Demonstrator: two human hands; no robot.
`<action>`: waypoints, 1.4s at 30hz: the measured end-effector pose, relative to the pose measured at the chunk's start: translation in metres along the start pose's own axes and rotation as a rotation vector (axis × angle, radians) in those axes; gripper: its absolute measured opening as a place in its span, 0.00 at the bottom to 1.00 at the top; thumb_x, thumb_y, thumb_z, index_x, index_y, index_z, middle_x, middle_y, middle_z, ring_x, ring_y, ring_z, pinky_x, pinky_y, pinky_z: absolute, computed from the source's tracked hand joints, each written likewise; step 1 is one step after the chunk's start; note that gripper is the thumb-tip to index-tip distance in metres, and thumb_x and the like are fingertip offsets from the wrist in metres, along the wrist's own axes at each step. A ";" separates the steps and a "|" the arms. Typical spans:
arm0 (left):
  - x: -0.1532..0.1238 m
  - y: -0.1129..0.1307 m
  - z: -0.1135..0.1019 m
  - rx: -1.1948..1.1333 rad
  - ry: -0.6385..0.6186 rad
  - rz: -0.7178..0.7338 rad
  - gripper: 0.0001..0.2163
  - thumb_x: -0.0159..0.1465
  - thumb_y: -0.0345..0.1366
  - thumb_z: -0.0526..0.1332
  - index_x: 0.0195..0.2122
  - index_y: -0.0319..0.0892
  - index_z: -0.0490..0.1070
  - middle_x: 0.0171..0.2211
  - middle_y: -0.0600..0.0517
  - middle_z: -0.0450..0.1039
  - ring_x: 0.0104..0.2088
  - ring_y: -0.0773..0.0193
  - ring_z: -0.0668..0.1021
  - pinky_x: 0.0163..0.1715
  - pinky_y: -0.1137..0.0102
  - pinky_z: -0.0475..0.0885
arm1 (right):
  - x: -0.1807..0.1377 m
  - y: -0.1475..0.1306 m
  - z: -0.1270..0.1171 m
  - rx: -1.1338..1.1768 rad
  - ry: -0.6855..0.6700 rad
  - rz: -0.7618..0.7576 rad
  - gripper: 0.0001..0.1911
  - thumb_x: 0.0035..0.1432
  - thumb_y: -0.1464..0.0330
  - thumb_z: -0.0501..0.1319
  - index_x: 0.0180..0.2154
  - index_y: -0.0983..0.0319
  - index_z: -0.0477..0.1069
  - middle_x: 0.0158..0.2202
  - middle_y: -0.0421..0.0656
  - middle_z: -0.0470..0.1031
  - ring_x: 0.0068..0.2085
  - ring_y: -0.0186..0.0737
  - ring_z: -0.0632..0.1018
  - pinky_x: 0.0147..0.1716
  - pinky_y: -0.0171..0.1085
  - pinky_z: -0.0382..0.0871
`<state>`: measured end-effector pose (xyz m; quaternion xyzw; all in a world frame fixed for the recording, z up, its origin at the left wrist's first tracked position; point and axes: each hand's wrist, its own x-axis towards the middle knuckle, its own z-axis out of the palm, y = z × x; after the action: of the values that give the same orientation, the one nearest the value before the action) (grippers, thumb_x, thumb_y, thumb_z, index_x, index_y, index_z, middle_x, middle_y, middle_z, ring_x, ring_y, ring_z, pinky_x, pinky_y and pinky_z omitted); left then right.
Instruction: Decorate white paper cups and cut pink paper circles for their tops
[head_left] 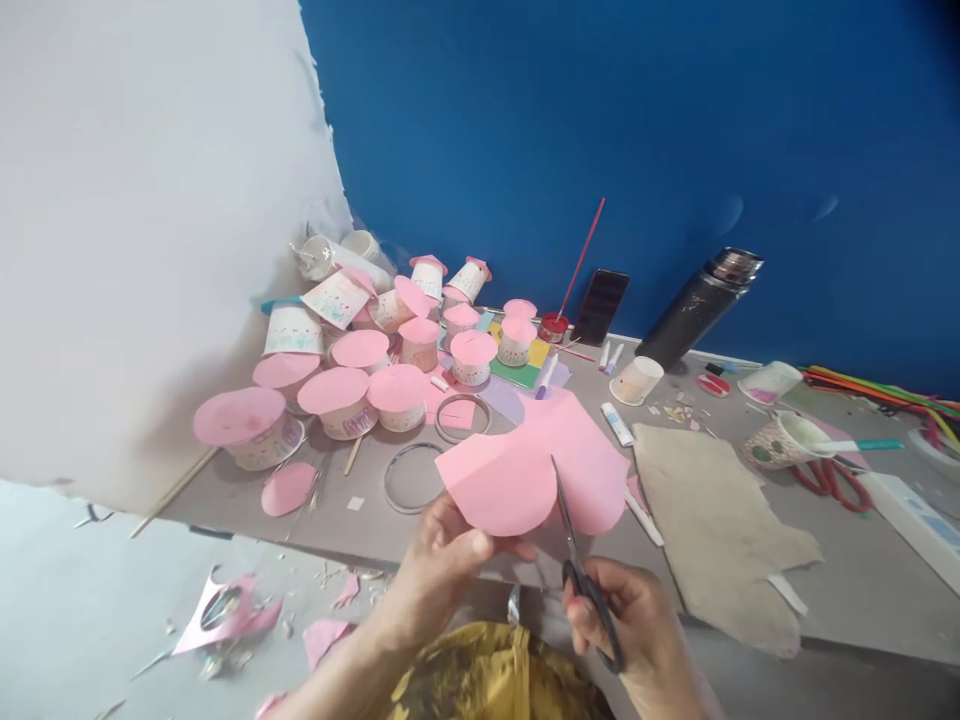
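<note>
A sheet of pink paper (510,475) with rounded lobes is held up over the table's front edge. My left hand (446,555) grips its lower left side, thumb near the edge and fingers underneath. In my right hand (622,610) is a pair of scissors (574,560) with black handles. The blades point away from me, and their tips are at the paper between two lobes. Just beyond the paper lie two grey rings (414,478), partly covered by it. A loose pink paper disc (289,488) lies to the left.
Several decorated paper cups with pink discs on top (335,400) crowd the left side. A black flask (697,305), a phone (601,303) and a white cup (637,380) stand at the back. At right are a beige cloth (712,520) and red-handled scissors (829,485). Pink scraps (326,640) litter the floor.
</note>
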<state>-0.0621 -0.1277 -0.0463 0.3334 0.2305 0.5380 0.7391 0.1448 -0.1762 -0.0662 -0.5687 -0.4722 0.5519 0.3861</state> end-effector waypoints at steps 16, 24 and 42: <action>0.023 -0.003 0.025 -0.088 0.304 -0.173 0.20 0.50 0.46 0.80 0.32 0.33 0.83 0.29 0.42 0.84 0.33 0.50 0.85 0.37 0.60 0.83 | -0.012 -0.020 -0.003 0.046 -0.037 0.049 0.33 0.43 0.38 0.73 0.26 0.63 0.79 0.17 0.41 0.71 0.20 0.34 0.70 0.22 0.34 0.66; 0.025 -0.004 0.022 -0.078 0.322 -0.164 0.21 0.49 0.47 0.80 0.32 0.32 0.83 0.30 0.41 0.84 0.33 0.50 0.85 0.36 0.61 0.83 | -0.010 -0.013 -0.004 0.047 -0.016 0.025 0.34 0.43 0.37 0.73 0.24 0.64 0.79 0.17 0.44 0.73 0.19 0.34 0.71 0.20 0.33 0.65; 0.028 0.001 0.017 -0.091 0.335 -0.126 0.18 0.46 0.45 0.82 0.26 0.35 0.83 0.24 0.48 0.81 0.25 0.66 0.79 0.29 0.75 0.76 | -0.004 0.005 -0.017 0.063 -0.188 0.067 0.39 0.45 0.33 0.70 0.28 0.65 0.79 0.17 0.43 0.71 0.19 0.31 0.66 0.20 0.33 0.57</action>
<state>-0.0421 -0.1056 -0.0336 0.1902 0.3460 0.5487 0.7369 0.1620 -0.1798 -0.0689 -0.5173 -0.4695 0.6300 0.3393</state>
